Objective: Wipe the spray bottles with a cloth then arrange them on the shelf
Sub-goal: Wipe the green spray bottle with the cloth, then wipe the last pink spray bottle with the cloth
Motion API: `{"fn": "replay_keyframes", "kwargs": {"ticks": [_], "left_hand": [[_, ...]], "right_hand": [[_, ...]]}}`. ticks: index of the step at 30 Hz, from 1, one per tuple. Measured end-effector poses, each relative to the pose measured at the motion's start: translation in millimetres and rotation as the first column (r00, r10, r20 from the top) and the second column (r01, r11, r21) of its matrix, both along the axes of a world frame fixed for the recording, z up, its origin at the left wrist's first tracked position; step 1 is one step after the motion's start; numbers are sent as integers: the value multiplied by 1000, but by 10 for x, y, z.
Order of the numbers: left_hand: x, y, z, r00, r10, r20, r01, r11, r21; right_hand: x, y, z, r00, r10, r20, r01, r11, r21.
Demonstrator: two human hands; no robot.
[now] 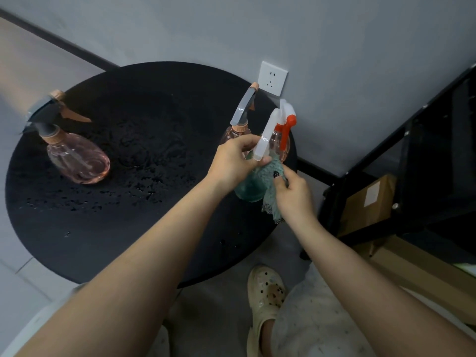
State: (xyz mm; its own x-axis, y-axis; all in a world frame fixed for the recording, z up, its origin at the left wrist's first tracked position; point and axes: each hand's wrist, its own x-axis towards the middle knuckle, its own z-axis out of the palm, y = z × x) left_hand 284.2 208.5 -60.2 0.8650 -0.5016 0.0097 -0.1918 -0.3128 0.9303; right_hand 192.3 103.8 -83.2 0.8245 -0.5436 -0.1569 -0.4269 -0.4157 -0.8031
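Observation:
My left hand (234, 161) grips the white spray head of a teal spray bottle (248, 186), held over the right side of the round black table (128, 228). My right hand (291, 191) pinches a green cloth (270, 176) against the bottle's side. Behind them stand a pink bottle with a grey trigger (240, 117) and a clear bottle with an orange-and-white trigger (284, 130). Another pink bottle with a grey trigger (77, 158) stands at the table's left.
Water drops cover the tabletop. A black shelf frame (401, 155) stands to the right, with cardboard boxes (371, 204) under it. A white wall socket (273, 78) sits on the grey wall behind. My foot in a cream clog (265, 292) is on the floor below.

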Motion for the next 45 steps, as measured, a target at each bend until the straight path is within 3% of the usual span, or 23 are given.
{"fn": "replay_keyframes", "kwargs": {"ticks": [4, 11, 15, 17, 20, 22, 25, 28, 31, 34, 38, 45], "left_hand": [[-35, 197, 7, 994, -79, 78, 70, 992, 107], [-14, 846, 106, 986, 30, 164, -71, 967, 245], [83, 1354, 162, 964, 136, 229, -213, 909, 358], [169, 1657, 173, 949, 166, 267, -278, 843, 461], [340, 2180, 163, 943, 220, 251, -334, 639, 693], [441, 2515, 142, 919, 329, 217, -370, 534, 760], [567, 2844, 131, 815, 543, 203, -527, 545, 652], [716, 2904, 139, 716, 688, 117, -679, 646, 350], [924, 2873, 80, 742, 667, 61, -668, 729, 148], [1075, 2828, -15, 791, 606, 86, -612, 783, 106], [1114, 2728, -92, 772, 627, 104, -631, 775, 16], [970, 2596, 93, 805, 576, 143, -587, 808, 47]], "right_hand": [[-158, 130, 51, 998, -44, 44, 42, 998, 41], [-143, 557, 96, 996, 40, 75, -47, 994, 94], [47, 899, 183, 987, 130, 92, -143, 979, 142], [159, 1098, 215, 978, 179, 108, -195, 968, 156], [316, 1380, 219, 963, 249, 102, -265, 945, 192], [423, 1558, 210, 954, 279, 110, -297, 932, 206], [568, 1805, 197, 940, 316, 130, -339, 912, 233], [688, 2003, 158, 929, 345, 135, -368, 896, 247], [777, 2144, 114, 920, 364, 142, -389, 886, 252], [851, 2195, 66, 912, 390, 128, -410, 882, 231], [898, 2142, 37, 911, 395, 119, -413, 881, 232], [855, 1865, 181, 928, 336, 163, -369, 894, 254]]}}
